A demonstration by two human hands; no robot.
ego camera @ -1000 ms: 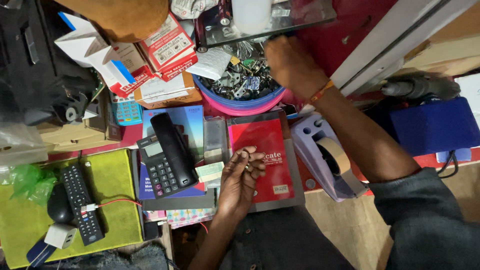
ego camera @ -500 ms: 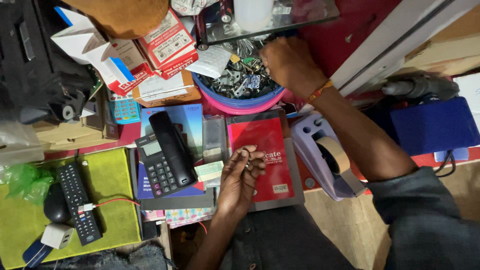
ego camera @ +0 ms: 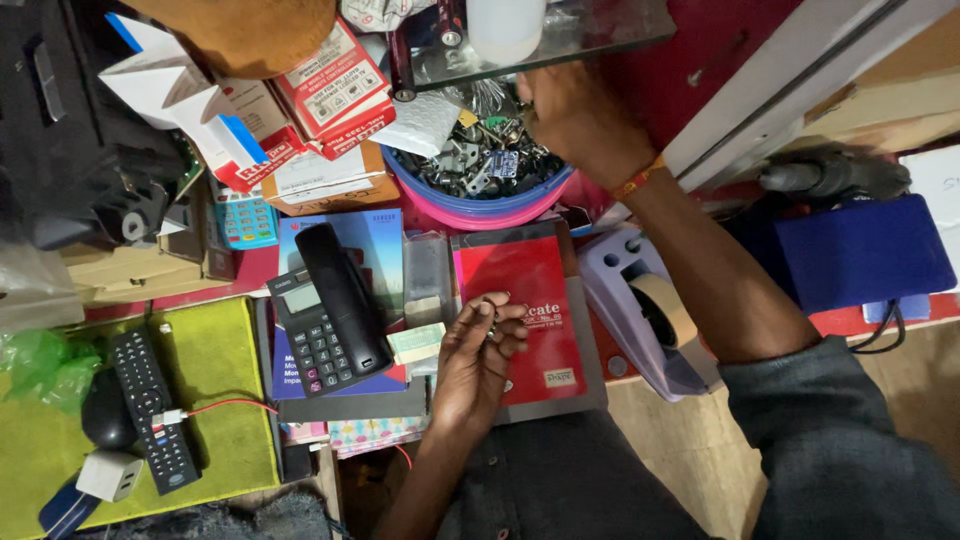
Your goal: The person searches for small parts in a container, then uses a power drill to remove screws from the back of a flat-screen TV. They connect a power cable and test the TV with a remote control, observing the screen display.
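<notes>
My left hand (ego camera: 478, 352) hovers over a red booklet (ego camera: 535, 320), fingers curled together around a small dark metal piece (ego camera: 490, 326). My right hand (ego camera: 575, 112) reaches into a blue and pink bowl (ego camera: 480, 205) filled with several small metal parts (ego camera: 480, 165). Its fingertips are buried among the parts under a glass shelf (ego camera: 560, 35), so what they hold is hidden. An orange band circles that wrist.
A black desk phone (ego camera: 330, 305) lies left of the booklet, and a tape dispenser (ego camera: 650, 310) right of it. A remote control (ego camera: 150, 405) and a mouse (ego camera: 105, 410) rest on a green mat (ego camera: 215, 380). Red and white boxes (ego camera: 325, 85) are stacked at the back.
My right hand has shifted slightly up and left inside the bowl. My left hand stays over the booklet, its fingers barely moving.
</notes>
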